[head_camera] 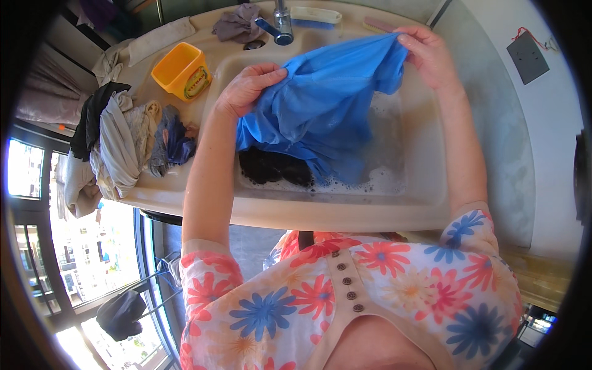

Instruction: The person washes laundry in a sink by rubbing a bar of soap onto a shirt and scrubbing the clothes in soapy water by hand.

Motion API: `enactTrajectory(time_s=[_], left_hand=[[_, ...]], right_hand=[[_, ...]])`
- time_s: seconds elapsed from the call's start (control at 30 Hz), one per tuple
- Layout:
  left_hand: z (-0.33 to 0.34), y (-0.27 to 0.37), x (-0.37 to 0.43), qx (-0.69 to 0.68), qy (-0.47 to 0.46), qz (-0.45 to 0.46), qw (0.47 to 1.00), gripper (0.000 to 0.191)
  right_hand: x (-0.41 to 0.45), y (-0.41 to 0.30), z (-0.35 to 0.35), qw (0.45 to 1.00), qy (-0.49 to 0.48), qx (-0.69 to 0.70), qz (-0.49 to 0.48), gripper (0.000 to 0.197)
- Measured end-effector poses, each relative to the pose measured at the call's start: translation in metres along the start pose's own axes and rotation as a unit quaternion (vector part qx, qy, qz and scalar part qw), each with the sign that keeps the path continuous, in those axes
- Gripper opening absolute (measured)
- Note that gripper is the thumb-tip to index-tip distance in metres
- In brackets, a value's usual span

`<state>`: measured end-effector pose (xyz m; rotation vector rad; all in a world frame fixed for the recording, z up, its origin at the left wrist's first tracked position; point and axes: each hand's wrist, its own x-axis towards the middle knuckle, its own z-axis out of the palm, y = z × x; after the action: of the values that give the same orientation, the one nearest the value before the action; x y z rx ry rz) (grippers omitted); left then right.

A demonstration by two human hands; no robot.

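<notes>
A wet blue garment (319,92) is stretched between my two hands above a sink basin (425,152). My left hand (252,88) pinches its upper left part between thumb and fingers. At the upper right, my right hand (423,48) grips a corner of the cloth. The lower folds hang into cloudy, soapy water (388,138). Black cloth (275,167) lies in the water below the blue folds, near the basin's front wall. Foam floats along the front of the basin.
Left of the basin lie a yellow plastic container (180,69) and a heap of clothes (122,143). Behind stand a faucet (282,27), a crumpled mauve cloth (238,23), a blue-bristled scrub brush (316,17) and a pink brush (379,24). A wall rises at the right.
</notes>
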<state>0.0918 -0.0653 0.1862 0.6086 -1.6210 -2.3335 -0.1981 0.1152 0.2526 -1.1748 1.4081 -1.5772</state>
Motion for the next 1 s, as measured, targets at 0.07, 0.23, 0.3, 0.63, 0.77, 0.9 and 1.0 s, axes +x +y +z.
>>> enactTrajectory(time_s=[0.07, 0.23, 0.3, 0.63, 0.77, 0.9, 1.0], left_hand=[[0.003, 0.0, -0.004, -0.021, -0.014, -0.009, 1.0, 0.034], [0.008, 0.0, -0.012, 0.062, -0.072, -0.036, 0.995, 0.056], [0.009, 0.001, -0.013, 0.159, -0.108, -0.044, 0.98, 0.069], [-0.002, -0.003, -0.021, -0.052, -0.025, -0.045, 0.997, 0.037], [-0.009, -0.003, -0.025, -0.058, -0.001, -0.02, 0.998, 0.038], [-0.013, -0.002, -0.031, -0.087, -0.005, -0.001, 0.996, 0.039], [-0.013, -0.009, -0.032, -0.113, -0.002, 0.024, 0.993, 0.042]], right_hand=[[0.001, -0.006, 0.003, 1.0, -0.006, 0.001, -0.002, 0.018], [0.003, -0.01, 0.012, 0.999, 0.015, -0.036, -0.014, 0.019], [0.003, -0.008, 0.014, 0.998, 0.016, -0.061, -0.019, 0.019], [0.009, 0.003, 0.022, 0.998, -0.003, -0.056, -0.004, 0.022], [0.008, 0.007, 0.025, 0.999, -0.047, 0.003, -0.009, 0.021], [0.019, 0.011, 0.027, 0.998, -0.03, -0.06, 0.021, 0.023], [0.024, 0.033, 0.036, 1.0, 0.002, 0.012, -0.001, 0.026]])
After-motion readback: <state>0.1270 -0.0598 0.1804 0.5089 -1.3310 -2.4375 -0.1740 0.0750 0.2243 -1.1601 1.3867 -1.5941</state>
